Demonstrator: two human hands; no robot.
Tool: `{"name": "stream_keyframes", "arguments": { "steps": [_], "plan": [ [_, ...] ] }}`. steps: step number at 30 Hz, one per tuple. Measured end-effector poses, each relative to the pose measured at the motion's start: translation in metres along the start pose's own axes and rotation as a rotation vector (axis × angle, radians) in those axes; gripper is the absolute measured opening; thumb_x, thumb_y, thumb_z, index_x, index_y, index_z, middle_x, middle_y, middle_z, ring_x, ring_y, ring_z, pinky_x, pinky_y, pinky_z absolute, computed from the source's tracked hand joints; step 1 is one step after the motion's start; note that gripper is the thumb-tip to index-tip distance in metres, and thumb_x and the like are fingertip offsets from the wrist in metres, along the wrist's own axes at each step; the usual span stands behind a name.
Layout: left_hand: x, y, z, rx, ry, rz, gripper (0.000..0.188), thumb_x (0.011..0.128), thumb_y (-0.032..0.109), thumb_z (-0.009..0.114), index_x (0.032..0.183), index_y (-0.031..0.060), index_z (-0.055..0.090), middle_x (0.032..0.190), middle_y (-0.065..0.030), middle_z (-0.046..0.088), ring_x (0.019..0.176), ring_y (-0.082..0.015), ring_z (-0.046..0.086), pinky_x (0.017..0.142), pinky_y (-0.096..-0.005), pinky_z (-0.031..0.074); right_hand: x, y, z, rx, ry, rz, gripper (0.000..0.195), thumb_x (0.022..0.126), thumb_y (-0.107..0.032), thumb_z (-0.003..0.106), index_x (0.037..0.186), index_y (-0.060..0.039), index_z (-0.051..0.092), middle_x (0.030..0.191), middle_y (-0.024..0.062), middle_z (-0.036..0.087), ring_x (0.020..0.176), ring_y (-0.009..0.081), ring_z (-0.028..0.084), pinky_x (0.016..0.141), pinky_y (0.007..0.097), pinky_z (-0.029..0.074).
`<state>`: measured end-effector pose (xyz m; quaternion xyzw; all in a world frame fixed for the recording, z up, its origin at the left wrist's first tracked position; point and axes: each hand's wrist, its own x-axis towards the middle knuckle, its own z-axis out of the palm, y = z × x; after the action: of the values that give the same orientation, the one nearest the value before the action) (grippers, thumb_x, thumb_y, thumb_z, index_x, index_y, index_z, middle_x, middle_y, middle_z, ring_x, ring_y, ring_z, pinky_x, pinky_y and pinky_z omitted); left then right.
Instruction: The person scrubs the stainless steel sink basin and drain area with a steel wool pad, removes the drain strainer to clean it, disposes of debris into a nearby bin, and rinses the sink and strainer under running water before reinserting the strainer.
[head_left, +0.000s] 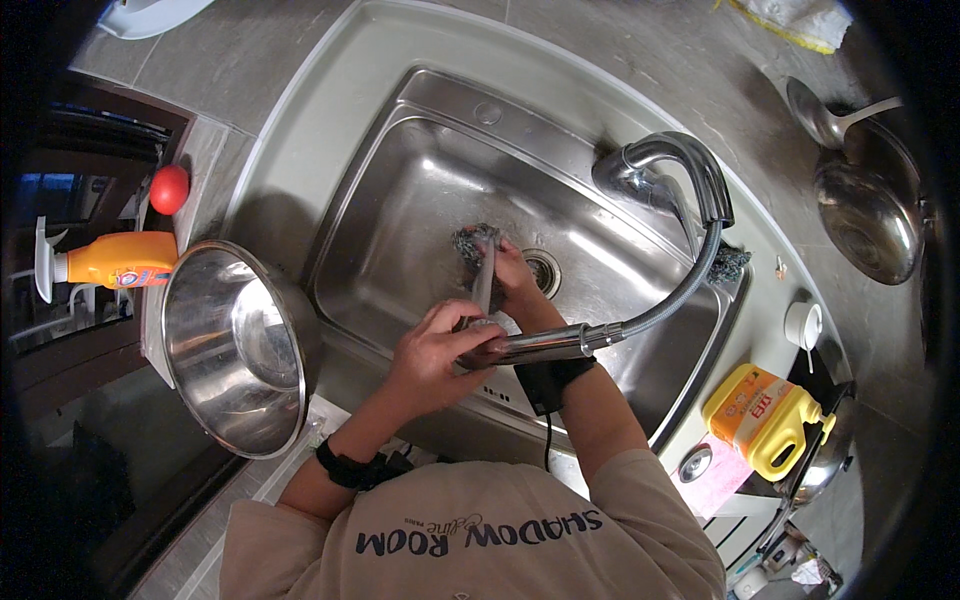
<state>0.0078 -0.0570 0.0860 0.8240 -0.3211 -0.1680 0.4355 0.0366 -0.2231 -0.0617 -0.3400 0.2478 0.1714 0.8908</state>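
My left hand (437, 351) is closed around the head of a pull-out metal faucet sprayer (536, 345), whose hose bends back to the chrome faucet at the right. Water (487, 274) streams from the sprayer over a dark mesh scourer (474, 240) low in the stainless steel sink (390, 247). My right hand (516, 271) is at the scourer, beside the drain (541, 271), with its fingers partly hidden by the water. It appears to grip the scourer.
A large steel bowl (232, 349) stands tilted left of the sink, near an orange spray bottle (120, 259) and a red ball-like object (169, 190). Another scourer (727, 264) lies behind the hose. A yellow jug (765, 420) and a drain lid (695, 463) are at the right.
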Motion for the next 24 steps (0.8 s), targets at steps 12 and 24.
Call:
{"name": "stream_keyframes", "arguments": {
  "steps": [12,24],
  "plan": [
    [-0.002,0.005,-0.001,-0.047,-0.097,0.024,0.042,0.063,0.015,0.082,0.104,0.014,0.071,0.101,-0.0041,0.059,0.089,-0.0246,0.062,0.073,-0.0362,0.054,-0.014,0.0,-0.006,0.181,-0.21,-0.102,0.034,0.096,-0.013,0.052,0.13,-0.0078,0.051,0.123,0.011,0.06,0.108,0.0212,0.06,0.075,0.0302,0.053],
    [-0.002,0.005,-0.002,-0.006,-0.047,0.011,0.045,0.061,0.015,0.08,0.104,0.0131,0.07,0.102,-0.0047,0.059,0.093,-0.0255,0.062,0.075,-0.037,0.053,-0.037,0.001,-0.017,-0.838,-0.119,-0.658,0.039,0.089,-0.014,0.066,0.124,-0.0037,0.053,0.112,0.0076,0.063,0.102,0.0243,0.062,0.09,0.0371,0.05]
  ]
}}
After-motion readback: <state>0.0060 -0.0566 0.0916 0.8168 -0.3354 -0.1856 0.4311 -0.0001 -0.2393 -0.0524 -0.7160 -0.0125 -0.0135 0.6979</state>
